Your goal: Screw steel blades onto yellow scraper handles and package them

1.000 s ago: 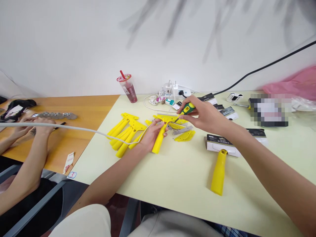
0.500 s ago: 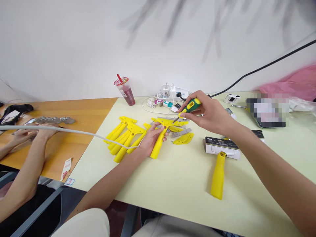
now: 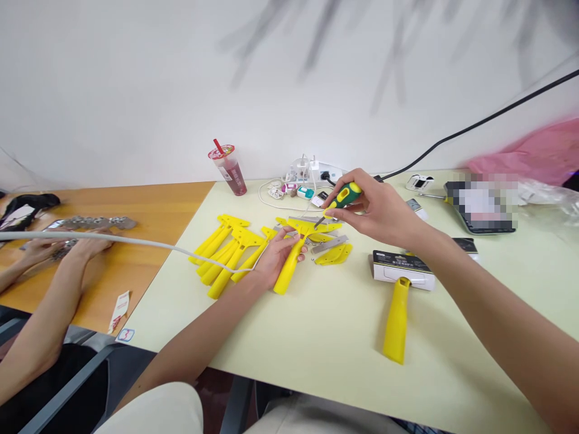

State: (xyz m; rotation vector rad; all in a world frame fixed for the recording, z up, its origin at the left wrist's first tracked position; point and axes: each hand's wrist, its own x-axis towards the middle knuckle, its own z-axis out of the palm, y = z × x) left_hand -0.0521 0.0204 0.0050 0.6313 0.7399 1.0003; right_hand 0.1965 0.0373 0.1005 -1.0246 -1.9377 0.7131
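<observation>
My left hand (image 3: pixel 270 260) is closed around the neck of a yellow scraper (image 3: pixel 288 266), whose wide head points away from me. In my right hand (image 3: pixel 377 208) is a screwdriver (image 3: pixel 347 196) with a green and yellow handle. Its shaft slants down to the scraper's head; whether the tip sits in a screw is too small to tell. Several more yellow scraper handles (image 3: pixel 235 256) lie left of my left hand. Beyond and right of the held scraper are yellow cover plates (image 3: pixel 333 255), grey metal blades (image 3: pixel 329 244) and small screws.
A scraper in a card sleeve (image 3: pixel 396 325) lies at right. A drink cup (image 3: pixel 230 170), power strip (image 3: pixel 323 172) and dark tray (image 3: pixel 480 208) stand along the back. A white cable (image 3: pixel 181 247) crosses in front of my left wrist. Another person's hands (image 3: pixel 90 244) work at the left desk.
The view has shifted slightly, moving most things a little left. The screwdriver stays at the scraper's head, and both hands keep their holds.
</observation>
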